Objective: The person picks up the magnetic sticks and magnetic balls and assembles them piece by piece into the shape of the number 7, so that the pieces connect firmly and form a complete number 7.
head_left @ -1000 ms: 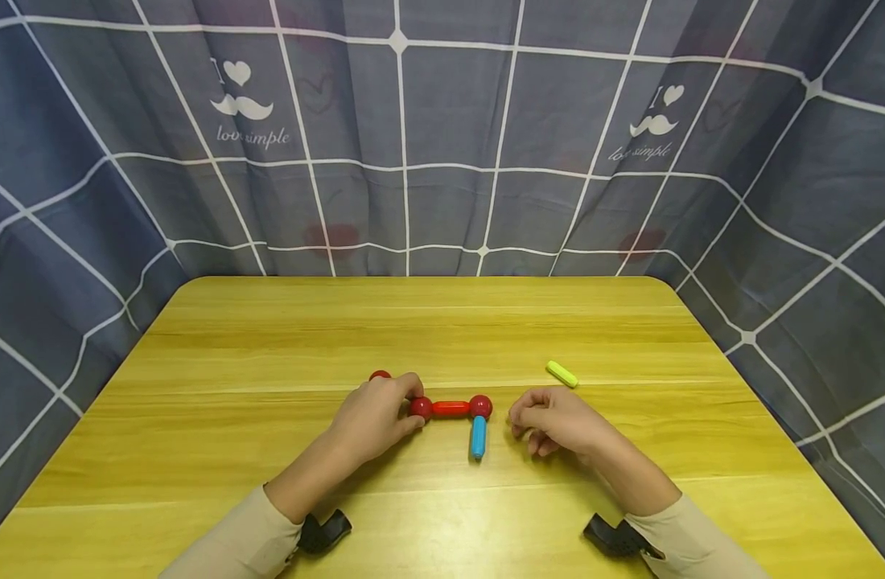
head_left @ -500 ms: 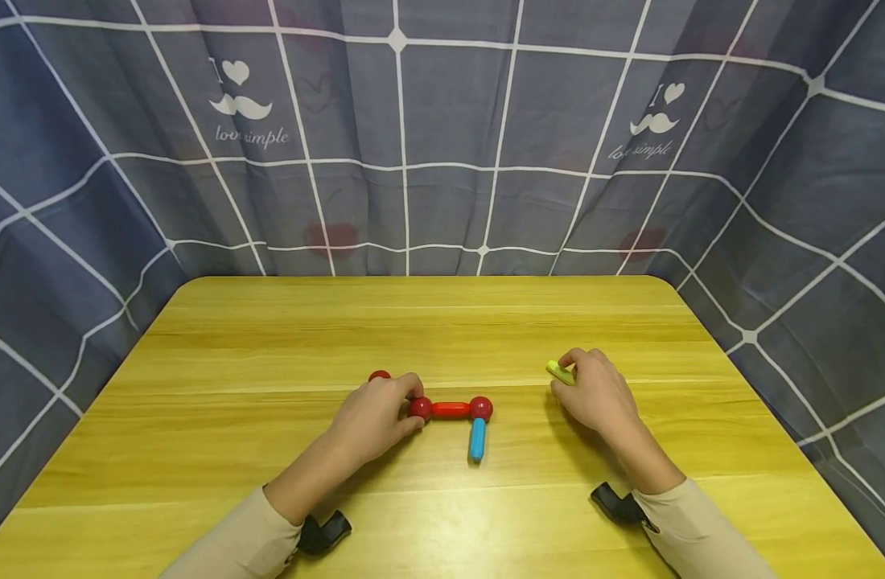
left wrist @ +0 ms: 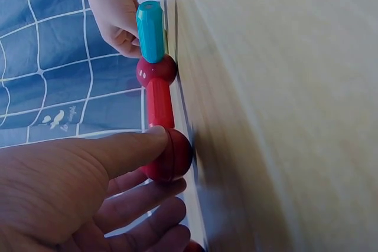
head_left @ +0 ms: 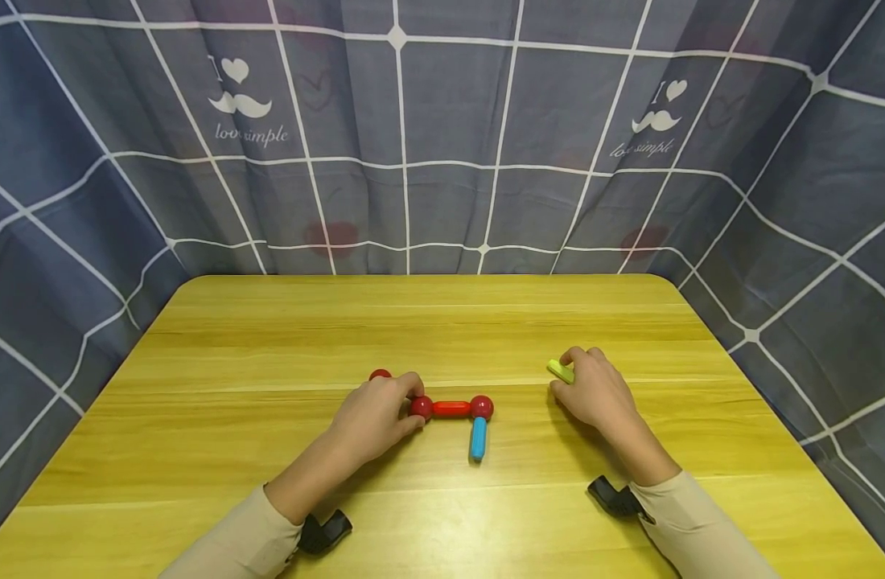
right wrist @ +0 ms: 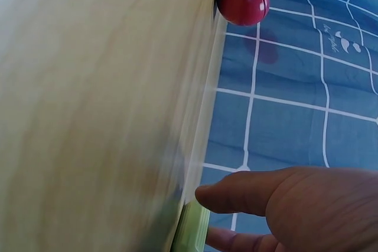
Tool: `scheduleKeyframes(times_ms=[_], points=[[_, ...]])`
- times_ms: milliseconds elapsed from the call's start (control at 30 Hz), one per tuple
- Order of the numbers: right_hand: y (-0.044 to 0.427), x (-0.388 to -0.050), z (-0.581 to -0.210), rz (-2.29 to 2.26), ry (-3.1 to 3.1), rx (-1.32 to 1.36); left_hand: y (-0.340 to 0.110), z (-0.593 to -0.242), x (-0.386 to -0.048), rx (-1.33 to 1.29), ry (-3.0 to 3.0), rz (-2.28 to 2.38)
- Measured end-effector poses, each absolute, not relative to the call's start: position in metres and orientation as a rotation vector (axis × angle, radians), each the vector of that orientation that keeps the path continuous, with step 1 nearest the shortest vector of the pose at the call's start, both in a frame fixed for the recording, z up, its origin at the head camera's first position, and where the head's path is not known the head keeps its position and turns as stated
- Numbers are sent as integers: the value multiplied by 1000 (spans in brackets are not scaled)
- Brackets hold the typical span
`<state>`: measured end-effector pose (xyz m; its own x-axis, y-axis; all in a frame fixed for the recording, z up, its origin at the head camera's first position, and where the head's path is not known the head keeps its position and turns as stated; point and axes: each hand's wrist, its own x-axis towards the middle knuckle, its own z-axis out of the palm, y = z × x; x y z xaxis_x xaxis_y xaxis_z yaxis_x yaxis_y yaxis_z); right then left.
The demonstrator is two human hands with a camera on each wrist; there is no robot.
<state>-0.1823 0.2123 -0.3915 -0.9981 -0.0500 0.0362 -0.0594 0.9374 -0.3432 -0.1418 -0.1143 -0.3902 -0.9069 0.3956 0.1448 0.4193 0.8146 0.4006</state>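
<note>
My left hand (head_left: 372,416) pinches a red ball (head_left: 421,408) between thumb and fingers at the left end of a joined piece. From that ball a red rod (head_left: 451,409) runs to a second red ball (head_left: 482,407). A blue rod (head_left: 478,439) sticks out of the second ball toward me. Another red ball (head_left: 380,374) peeps out behind my left hand; whether it joins the piece is hidden. To the right, my right hand (head_left: 598,392) grips a yellow-green rod (head_left: 559,370) lying on the table. In the right wrist view, the thumb lies against this rod (right wrist: 192,228).
The wooden table (head_left: 428,322) has a far edge beyond both hands. A dark checked curtain (head_left: 442,104) hangs around its back and sides. Black devices (head_left: 325,532) sit under both sleeves.
My right hand has moved away from the blue rod, up and right to the yellow-green rod, and taken hold of it. The left hand has stayed in place on the ball.
</note>
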Motion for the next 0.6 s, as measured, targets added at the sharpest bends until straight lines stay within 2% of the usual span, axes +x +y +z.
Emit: scheduleKeyframes(times_ms=[600], points=[[203,-174,-389,474,-3137,158,-114,-389,-141,-662,-2937,-676]])
